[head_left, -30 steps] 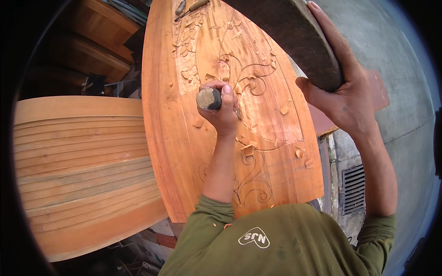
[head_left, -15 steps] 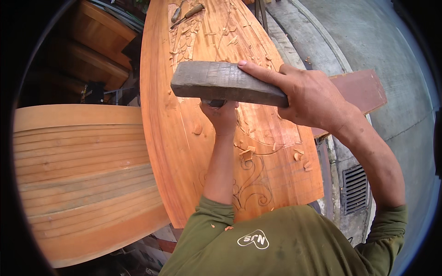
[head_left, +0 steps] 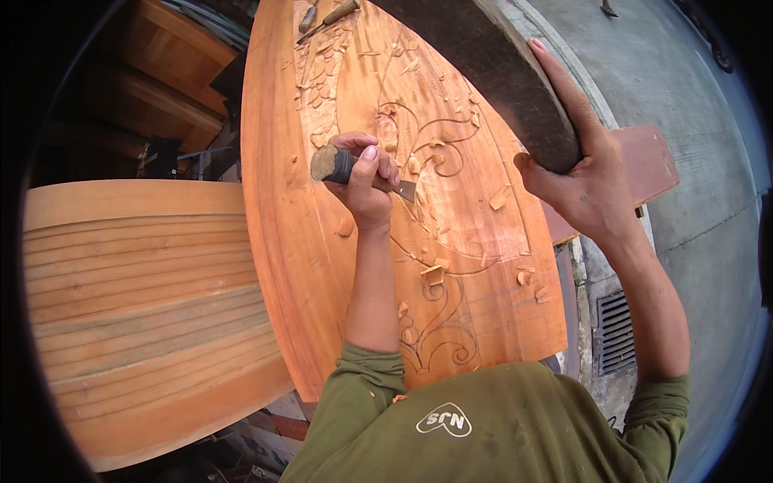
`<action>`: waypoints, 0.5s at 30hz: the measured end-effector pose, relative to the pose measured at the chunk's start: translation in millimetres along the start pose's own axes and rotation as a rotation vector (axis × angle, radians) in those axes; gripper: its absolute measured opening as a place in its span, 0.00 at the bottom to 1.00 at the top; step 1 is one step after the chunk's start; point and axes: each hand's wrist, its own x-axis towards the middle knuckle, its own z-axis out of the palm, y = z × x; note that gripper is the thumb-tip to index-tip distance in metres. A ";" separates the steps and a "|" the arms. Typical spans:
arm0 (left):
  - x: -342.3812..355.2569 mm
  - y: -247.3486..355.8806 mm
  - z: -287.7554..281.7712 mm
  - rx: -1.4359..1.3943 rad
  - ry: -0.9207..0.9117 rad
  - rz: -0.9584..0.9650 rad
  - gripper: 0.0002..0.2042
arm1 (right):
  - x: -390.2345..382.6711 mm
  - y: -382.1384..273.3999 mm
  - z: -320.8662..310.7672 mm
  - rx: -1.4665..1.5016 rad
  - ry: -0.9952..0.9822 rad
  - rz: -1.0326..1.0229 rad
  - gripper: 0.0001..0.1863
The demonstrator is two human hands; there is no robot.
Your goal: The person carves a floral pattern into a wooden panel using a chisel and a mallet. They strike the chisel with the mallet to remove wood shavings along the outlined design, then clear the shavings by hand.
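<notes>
My left hand [head_left: 369,193] is closed around a chisel [head_left: 341,167] with a dark wrapped handle, its frayed butt end toward the left. The flat metal blade slants right, down toward the carved wooden panel [head_left: 282,233]. Whether the edge touches the wood, I cannot tell. At the upper right, my right hand [head_left: 594,185] grips a heavy dark wooden block [head_left: 495,68] by its near end, raised above the panel's right side. Carved scrolls and pencilled curls cover the panel, with wood chips [head_left: 433,275] scattered over it.
More carving tools [head_left: 330,18] lie at the panel's far end. A ribbed wooden panel [head_left: 153,282] stands on the left. To the right are a reddish board [head_left: 648,161], a floor drain grate [head_left: 616,332] and grey pavement [head_left: 708,201].
My right hand has swung the block up and to the right, away from above the chisel. The chisel now shows in my left hand, which has shifted slightly left.
</notes>
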 end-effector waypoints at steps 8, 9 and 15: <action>-2.1 -7.4 12.5 0.002 0.054 -0.012 0.07 | 5.3 15.1 -3.1 0.051 0.111 -0.051 0.51; -2.6 -7.8 15.2 0.022 0.059 -0.001 0.07 | 4.7 17.4 -3.4 0.078 0.121 -0.015 0.51; -4.6 -28.1 16.7 0.044 0.057 -0.002 0.10 | 24.4 -13.5 13.5 -0.477 -0.268 -0.093 0.56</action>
